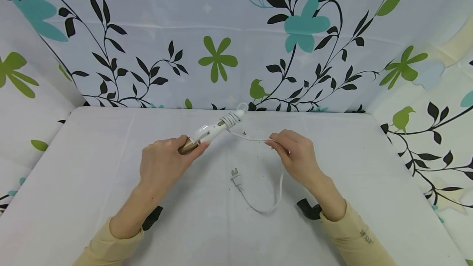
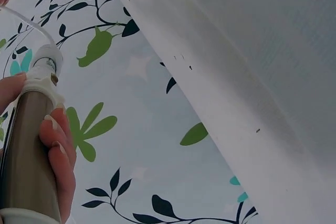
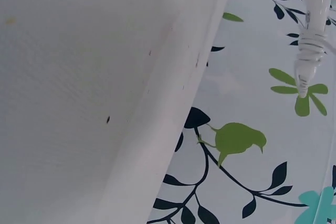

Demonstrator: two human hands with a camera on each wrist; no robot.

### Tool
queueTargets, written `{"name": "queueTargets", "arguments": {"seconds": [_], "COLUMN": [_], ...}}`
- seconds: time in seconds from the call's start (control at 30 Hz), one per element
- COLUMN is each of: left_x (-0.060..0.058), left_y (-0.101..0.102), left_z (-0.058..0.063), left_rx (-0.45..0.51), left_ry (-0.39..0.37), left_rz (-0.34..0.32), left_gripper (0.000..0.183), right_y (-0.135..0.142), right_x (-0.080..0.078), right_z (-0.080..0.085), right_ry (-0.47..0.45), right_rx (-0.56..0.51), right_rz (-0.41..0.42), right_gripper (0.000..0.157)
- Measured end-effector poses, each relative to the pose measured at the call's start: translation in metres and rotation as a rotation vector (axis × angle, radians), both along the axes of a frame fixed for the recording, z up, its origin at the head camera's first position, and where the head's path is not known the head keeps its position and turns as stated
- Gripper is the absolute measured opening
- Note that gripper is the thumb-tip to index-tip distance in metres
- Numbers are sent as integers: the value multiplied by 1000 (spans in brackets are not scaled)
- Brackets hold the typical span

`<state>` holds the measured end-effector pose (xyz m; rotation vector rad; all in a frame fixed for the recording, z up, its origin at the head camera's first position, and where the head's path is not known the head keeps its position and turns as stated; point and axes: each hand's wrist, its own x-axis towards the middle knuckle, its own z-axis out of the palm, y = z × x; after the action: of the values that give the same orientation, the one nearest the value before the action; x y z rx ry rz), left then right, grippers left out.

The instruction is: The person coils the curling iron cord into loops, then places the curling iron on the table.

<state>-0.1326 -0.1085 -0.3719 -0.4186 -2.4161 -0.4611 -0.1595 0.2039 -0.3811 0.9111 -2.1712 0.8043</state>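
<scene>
Closest to the person I see two yellow sleeves [image 1: 116, 241]. Past them a white plug [image 1: 237, 180] lies between the arms on the white worktop [image 1: 99, 167], and its cord [image 1: 255, 139] bends round to the right hand [image 1: 298, 157], which pinches it. The left hand [image 1: 161, 161], well apart, is wrapped round the brown part of a white and brown wand [image 1: 210, 132]. More cord winds round the wand's white end, which points to the worktop's back edge. Outside both hands there is wide room to the slanting side edges. A leafy cloth [image 1: 155, 15] hangs behind.
</scene>
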Motion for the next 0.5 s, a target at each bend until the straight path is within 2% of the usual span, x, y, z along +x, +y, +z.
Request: {"name": "queueTargets", "arguments": {"seconds": [0.1,0.17,0.27,0.5], "left_x": [1,1,2,5], "left_y": [1,3,5,14], "left_z": [-2,-4,-7,-17], "left_rx": [-36,-53,-58,-100], "left_ry": [-31,-50,-55,10], "left_rz": [-12,-34,-81,-186], "left_gripper": [77,77,76,62], "right_y": [-2,-3,-3,-3], "right_x": [-1,-1,-1,-1], "right_z": [2,3,4,4], "right_ry": [145,206,258,324], "right_rx": [-11,-23,-54,-73], "right_rz": [74,100,123,163], "right_gripper": [13,23,25,22]}}
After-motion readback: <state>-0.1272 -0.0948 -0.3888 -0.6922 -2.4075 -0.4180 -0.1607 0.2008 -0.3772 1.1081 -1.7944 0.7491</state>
